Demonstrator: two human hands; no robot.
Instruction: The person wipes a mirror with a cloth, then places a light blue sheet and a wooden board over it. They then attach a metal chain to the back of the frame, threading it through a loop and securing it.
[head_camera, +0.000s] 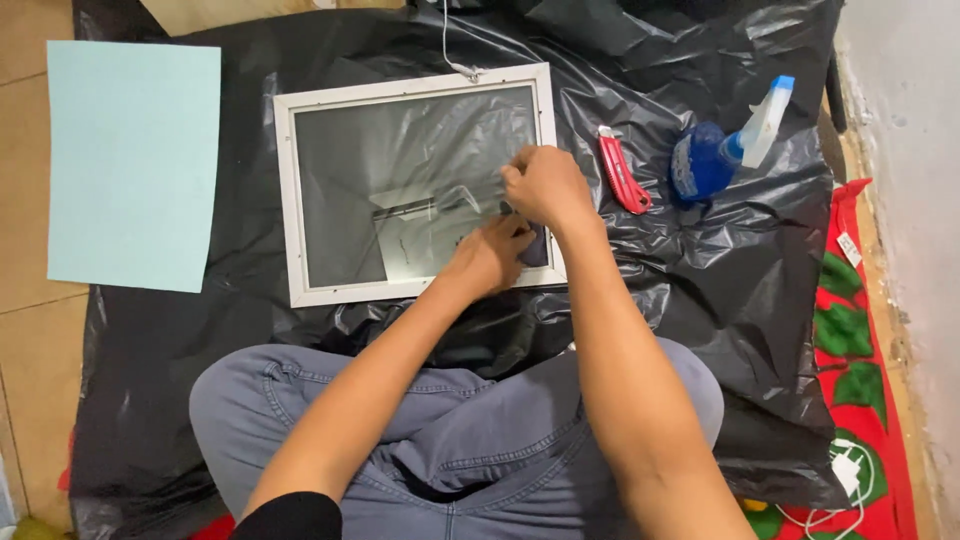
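The right hand is closed in a pinch at the right edge of a white picture frame, fingertips bunched on what looks like a thin clear sheet over the glass, though exactly what it grips cannot be made out. The left hand sits just below it, fingers curled and pressed on the lower right part of the pane beside a small dark cloth, which it appears to touch. The frame lies flat in the centre of the picture, its glass mirroring a dim shape.

Doing this step well seems to call for a steady left hand to keep the frame from sliding on the slick plastic, and a slow, low pull from the right so the sheet does not tear or drag the pane. Pressure is best kept near the rim, where the glass is supported.

The frame rests on a black plastic sheet, heavily creased, spread over a tiled floor. To the right of the frame lie a red utility knife and, just beyond it, a blue spray bottle on its side. A pale blue sheet of paper lies at the upper left, partly off the plastic. A red and green mat runs along the right edge against a pale wall. The person sits cross-legged in grey trousers at the bottom.
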